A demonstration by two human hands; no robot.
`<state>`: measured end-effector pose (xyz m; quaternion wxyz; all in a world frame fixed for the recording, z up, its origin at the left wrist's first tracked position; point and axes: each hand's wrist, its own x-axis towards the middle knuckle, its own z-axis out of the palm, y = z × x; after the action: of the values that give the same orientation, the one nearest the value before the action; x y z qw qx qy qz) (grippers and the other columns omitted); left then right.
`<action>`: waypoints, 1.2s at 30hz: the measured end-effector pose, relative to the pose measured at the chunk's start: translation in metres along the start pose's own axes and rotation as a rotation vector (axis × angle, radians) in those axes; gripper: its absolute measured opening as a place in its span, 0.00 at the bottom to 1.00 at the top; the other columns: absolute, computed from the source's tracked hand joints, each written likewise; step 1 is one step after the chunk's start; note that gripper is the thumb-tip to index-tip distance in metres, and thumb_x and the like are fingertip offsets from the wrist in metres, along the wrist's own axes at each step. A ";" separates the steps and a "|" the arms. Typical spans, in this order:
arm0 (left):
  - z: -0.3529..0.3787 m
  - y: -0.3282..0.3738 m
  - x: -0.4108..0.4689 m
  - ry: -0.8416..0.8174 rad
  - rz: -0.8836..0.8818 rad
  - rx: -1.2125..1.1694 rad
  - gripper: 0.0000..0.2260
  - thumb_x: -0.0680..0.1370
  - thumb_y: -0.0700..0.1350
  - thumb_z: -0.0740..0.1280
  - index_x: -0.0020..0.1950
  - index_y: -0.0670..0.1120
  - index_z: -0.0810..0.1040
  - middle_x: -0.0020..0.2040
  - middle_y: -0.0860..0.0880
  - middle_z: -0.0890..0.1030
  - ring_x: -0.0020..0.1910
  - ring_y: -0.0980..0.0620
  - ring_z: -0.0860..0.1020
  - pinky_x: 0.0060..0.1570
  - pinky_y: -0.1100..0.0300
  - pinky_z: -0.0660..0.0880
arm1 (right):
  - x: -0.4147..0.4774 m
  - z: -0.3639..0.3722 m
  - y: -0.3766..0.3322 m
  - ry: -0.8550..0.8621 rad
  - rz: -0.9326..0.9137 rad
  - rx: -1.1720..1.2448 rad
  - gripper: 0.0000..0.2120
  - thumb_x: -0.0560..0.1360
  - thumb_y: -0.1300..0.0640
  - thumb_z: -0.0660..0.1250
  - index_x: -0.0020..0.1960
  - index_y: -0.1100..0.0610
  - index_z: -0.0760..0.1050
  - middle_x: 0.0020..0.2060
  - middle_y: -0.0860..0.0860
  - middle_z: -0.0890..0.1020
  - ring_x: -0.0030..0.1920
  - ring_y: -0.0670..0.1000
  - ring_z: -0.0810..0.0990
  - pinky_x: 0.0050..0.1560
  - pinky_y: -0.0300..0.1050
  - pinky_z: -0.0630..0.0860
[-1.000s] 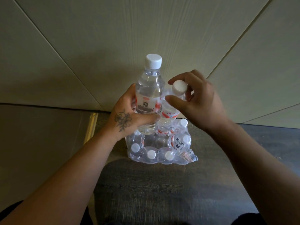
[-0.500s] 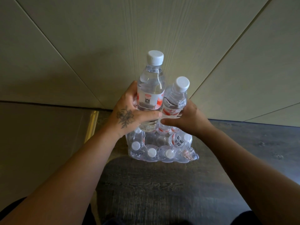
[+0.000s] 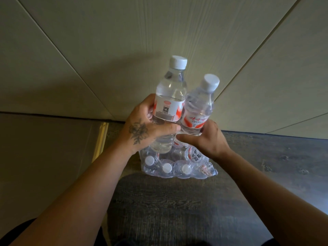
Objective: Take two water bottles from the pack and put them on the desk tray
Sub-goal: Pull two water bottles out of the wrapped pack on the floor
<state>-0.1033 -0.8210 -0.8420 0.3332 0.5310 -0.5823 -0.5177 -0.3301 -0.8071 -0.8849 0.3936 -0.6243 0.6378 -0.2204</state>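
Note:
Two clear water bottles with white caps and red-white labels are held up side by side above the pack. My left hand (image 3: 145,128), with a flower tattoo, wraps the taller first bottle (image 3: 170,96) around its lower half. My right hand (image 3: 202,139) grips the second bottle (image 3: 198,107) from below; this bottle leans right. The two bottles touch at their labels. Below them lies the shrink-wrapped pack (image 3: 177,166) of several bottles on the dark floor, its plastic torn open at the top. No desk tray is in view.
A pale panelled wall (image 3: 159,41) stands right behind the pack. The dark wood-grain floor (image 3: 159,210) stretches toward me and to the right. A lighter surface with a brass strip (image 3: 101,139) lies at the left.
My right hand slid from the second bottle's cap down to its base. Both bottles have risen above the pack, the second one clear of the wrap.

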 end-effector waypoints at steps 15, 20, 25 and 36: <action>0.026 0.021 -0.015 0.050 0.043 -0.131 0.26 0.67 0.61 0.76 0.63 0.66 0.75 0.57 0.66 0.85 0.57 0.66 0.84 0.51 0.74 0.79 | -0.065 -0.012 -0.037 0.079 0.115 0.586 0.36 0.64 0.52 0.76 0.71 0.54 0.71 0.58 0.55 0.86 0.58 0.56 0.87 0.61 0.64 0.83; 0.024 0.023 -0.016 0.054 0.048 -0.158 0.28 0.67 0.60 0.76 0.66 0.65 0.75 0.56 0.68 0.85 0.58 0.65 0.84 0.53 0.73 0.80 | -0.059 -0.010 -0.035 0.032 0.107 0.635 0.35 0.66 0.54 0.76 0.71 0.47 0.68 0.62 0.56 0.84 0.62 0.59 0.85 0.63 0.66 0.82; 0.023 0.018 -0.018 0.075 0.023 -0.181 0.28 0.67 0.58 0.78 0.66 0.66 0.75 0.60 0.60 0.85 0.60 0.60 0.85 0.53 0.67 0.83 | -0.059 -0.002 -0.039 0.045 0.127 0.656 0.37 0.66 0.54 0.75 0.73 0.48 0.66 0.64 0.56 0.83 0.63 0.59 0.84 0.65 0.70 0.80; 0.010 0.054 -0.048 0.121 -0.194 -0.204 0.37 0.65 0.64 0.81 0.74 0.63 0.75 0.66 0.53 0.85 0.65 0.49 0.85 0.66 0.39 0.83 | -0.081 -0.024 -0.092 0.010 0.146 0.624 0.37 0.66 0.51 0.77 0.71 0.50 0.66 0.58 0.51 0.84 0.57 0.49 0.87 0.50 0.45 0.87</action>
<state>-0.1171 -0.7778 -0.7850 0.3682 0.5784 -0.4515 -0.5710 -0.2989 -0.7449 -0.7810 0.5779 -0.4248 0.5844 -0.3795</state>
